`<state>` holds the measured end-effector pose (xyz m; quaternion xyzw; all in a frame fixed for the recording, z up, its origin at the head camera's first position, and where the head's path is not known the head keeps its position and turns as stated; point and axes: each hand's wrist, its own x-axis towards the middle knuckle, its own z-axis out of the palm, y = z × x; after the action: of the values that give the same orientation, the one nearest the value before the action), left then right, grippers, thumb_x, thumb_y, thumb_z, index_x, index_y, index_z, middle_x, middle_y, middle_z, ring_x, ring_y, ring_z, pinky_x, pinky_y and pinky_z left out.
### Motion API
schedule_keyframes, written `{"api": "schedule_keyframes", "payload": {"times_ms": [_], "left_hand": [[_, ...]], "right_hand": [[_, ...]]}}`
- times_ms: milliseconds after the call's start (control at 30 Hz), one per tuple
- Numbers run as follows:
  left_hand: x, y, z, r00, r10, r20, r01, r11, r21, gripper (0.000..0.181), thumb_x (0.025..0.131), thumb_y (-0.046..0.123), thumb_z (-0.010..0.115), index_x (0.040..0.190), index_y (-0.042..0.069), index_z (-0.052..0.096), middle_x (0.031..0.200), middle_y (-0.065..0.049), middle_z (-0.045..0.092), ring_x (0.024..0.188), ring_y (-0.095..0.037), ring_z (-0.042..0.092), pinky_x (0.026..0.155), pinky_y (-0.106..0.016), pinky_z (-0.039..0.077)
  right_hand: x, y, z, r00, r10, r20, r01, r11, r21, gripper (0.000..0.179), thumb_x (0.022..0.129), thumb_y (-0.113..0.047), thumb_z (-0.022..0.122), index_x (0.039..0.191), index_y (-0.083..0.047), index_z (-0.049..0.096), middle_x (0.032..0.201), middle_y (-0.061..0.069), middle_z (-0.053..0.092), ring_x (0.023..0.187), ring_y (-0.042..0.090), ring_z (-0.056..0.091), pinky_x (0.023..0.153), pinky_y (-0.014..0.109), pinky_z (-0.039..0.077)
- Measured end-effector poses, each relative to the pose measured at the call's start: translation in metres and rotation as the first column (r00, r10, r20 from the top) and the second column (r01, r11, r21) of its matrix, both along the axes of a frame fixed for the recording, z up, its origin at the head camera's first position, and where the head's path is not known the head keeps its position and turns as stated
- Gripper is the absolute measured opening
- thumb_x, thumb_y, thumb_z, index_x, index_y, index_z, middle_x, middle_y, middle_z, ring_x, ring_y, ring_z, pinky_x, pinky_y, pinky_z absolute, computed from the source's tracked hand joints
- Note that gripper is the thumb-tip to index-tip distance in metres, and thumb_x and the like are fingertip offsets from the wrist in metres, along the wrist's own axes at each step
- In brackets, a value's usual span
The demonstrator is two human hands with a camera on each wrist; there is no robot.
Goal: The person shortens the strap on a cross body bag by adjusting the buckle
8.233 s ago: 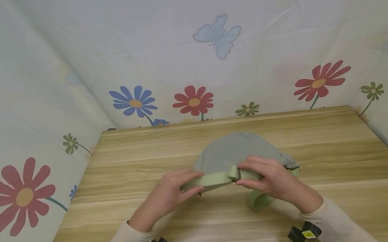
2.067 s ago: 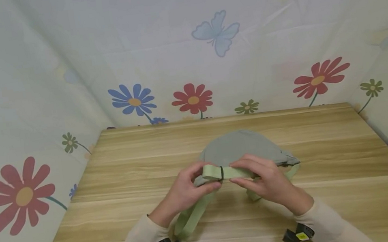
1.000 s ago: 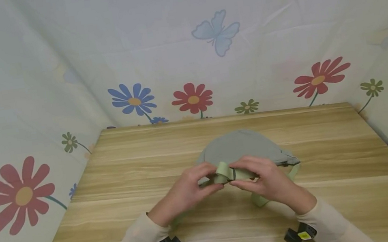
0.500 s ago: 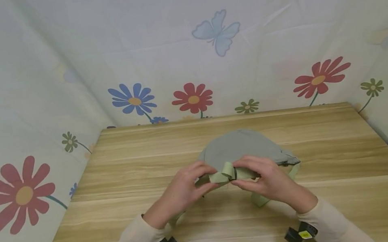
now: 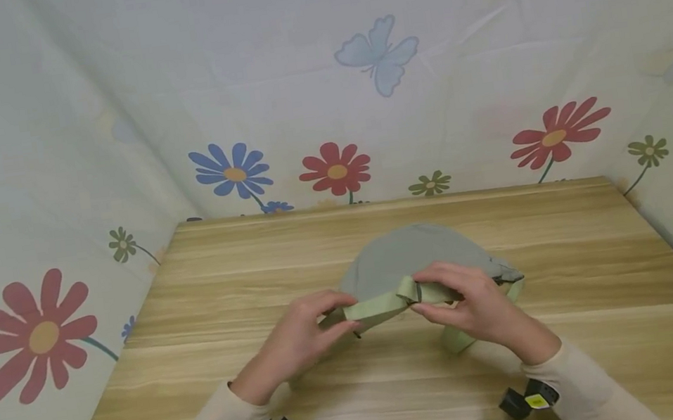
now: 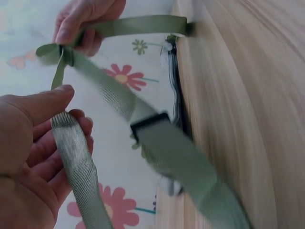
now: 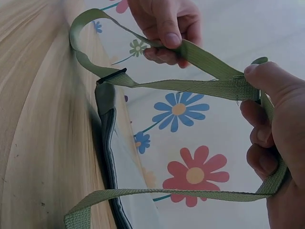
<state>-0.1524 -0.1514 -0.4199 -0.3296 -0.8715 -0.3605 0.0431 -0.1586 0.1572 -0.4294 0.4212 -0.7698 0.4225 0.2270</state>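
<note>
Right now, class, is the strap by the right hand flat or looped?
Looped: in the head view, the strap curls up beside the right hand.

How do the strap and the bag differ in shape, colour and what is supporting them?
Shape: the strap is a narrow, flat band; the bag is broad with a domed outline.
Colour: the strap is light green, the bag greyer.
Support: the left hand and right hand hold part of the strap up, while the bag rests on the table.
Shared: both look like fabric.
</note>
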Motion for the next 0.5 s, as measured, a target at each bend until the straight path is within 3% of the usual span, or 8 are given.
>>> {"api": "schedule_keyframes", "payload": {"times_ms": [167,333,500], "left_hand": [[-0.001,-0.014,-0.001,1.0,0.001,-0.007,-0.001,1.0,0.011,0.027,0.093,0.013,0.086,0.12,0.011,0.08,0.117,-0.003,0.082,0.103,-0.015,0.076,0.088,-0.03,0.064],[0.001,-0.032,-0.002,1.0,0.019,0.017,-0.019,1.0,-0.008,0.029,0.093,0.012,0.086,0.122,0.013,0.081,0.111,0.001,0.082,0.096,-0.008,0.072,0.084,-0.027,0.062],[0.002,-0.051,-0.004,0.998,0.018,0.061,-0.016,0.999,-0.038,0.026,0.096,0.012,0.083,0.122,0.013,0.08,0.109,0.002,0.081,0.093,-0.003,0.068,0.082,-0.025,0.061]], "right_hand": [[-0.002,0.003,0.001,1.0,0.016,-0.019,-0.016,1.0,-0.005,0.039,0.106,-0.04,0.069,0.118,-0.004,0.076,0.105,0.011,0.079,0.081,0.013,0.069,0.067,0.018,0.053],[-0.002,0.006,0.002,1.0,0.013,0.022,-0.013,1.0,-0.001,0.035,0.104,-0.038,0.073,0.119,-0.006,0.076,0.107,0.009,0.079,0.086,0.012,0.071,0.07,0.017,0.054],[-0.002,0.007,0.003,0.999,0.025,0.029,-0.025,1.0,0.002,0.027,0.098,-0.023,0.083,0.119,-0.008,0.077,0.106,0.007,0.079,0.086,0.012,0.071,0.07,0.018,0.055]]}}
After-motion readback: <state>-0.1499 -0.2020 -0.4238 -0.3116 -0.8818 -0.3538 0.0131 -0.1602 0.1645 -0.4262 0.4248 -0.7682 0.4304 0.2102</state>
